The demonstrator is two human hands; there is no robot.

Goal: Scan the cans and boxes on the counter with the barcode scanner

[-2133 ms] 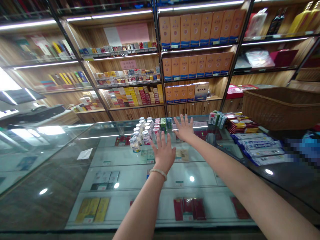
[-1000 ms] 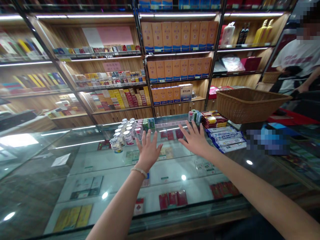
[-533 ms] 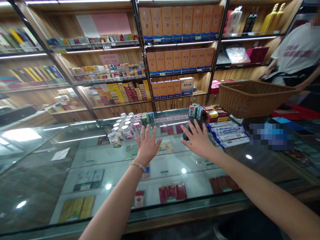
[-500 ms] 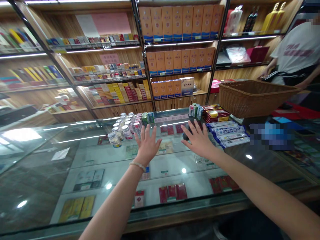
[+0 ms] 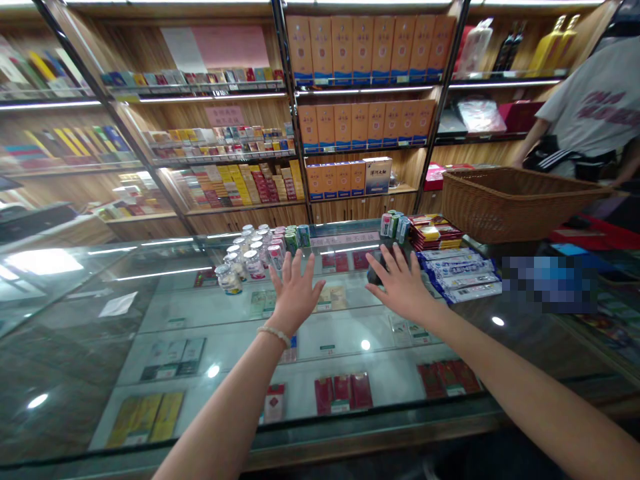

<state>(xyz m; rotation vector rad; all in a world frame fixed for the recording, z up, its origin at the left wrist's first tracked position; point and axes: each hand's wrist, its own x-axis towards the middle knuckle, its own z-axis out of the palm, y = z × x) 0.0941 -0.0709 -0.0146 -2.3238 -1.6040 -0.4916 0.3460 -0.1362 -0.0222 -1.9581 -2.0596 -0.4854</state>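
Both my arms reach out over a glass display counter [image 5: 150,320]. My left hand [image 5: 296,291], with a bead bracelet on the wrist, is held open with spread fingers just right of a cluster of small white-capped jars [image 5: 245,257] and small cans [image 5: 295,237]. My right hand [image 5: 400,283] is open too, fingers spread, hovering over a small dark object [image 5: 374,275] on the glass. Neither hand holds anything.
A wicker basket [image 5: 515,203] stands at the right on the counter, with stacked packets [image 5: 433,232] and long blue-white packs [image 5: 460,273] beside it. A person in a white shirt [image 5: 590,107] stands behind it. Shelves of boxes [image 5: 370,120] fill the back wall.
The view has swung left to right and settled; a person came into sight at the right. My hands drew back a little from the jars and stayed open over the glass.
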